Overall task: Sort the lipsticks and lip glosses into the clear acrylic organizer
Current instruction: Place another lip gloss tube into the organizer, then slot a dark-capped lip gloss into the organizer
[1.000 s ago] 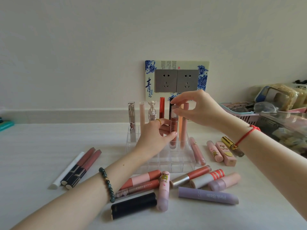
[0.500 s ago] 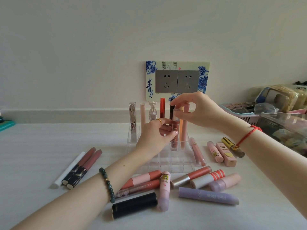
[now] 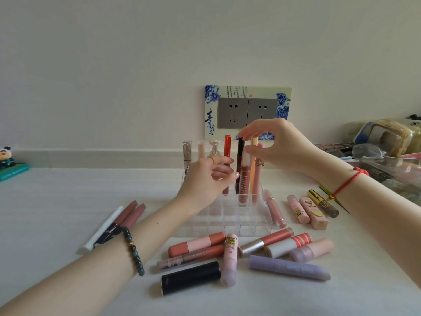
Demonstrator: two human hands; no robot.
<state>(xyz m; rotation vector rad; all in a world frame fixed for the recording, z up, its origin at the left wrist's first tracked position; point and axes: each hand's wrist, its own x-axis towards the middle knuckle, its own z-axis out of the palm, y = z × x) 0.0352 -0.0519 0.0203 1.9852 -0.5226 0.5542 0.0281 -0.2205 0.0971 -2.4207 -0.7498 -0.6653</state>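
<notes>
The brown lip gloss (image 3: pixel 244 183) is standing upright in the clear acrylic organizer (image 3: pixel 230 221), toward its right side, among other upright tubes (image 3: pixel 227 147); our right hand (image 3: pixel 281 144) is hovering over it, thumb and forefinger spread apart, the thumb tip just at its clear cap; our left hand (image 3: pixel 202 182) is curling its fingers beside the gloss, and we cannot tell whether it is gripping anything; loose tubes (image 3: pixel 289 267) are lying on the table (image 3: pixel 68 192) around the organizer.

One wide-angle camera on my head.
It faces forward, slightly down — organizer (image 3: pixel 227 222) close before me, wall (image 3: pixel 136 65) behind it.
</notes>
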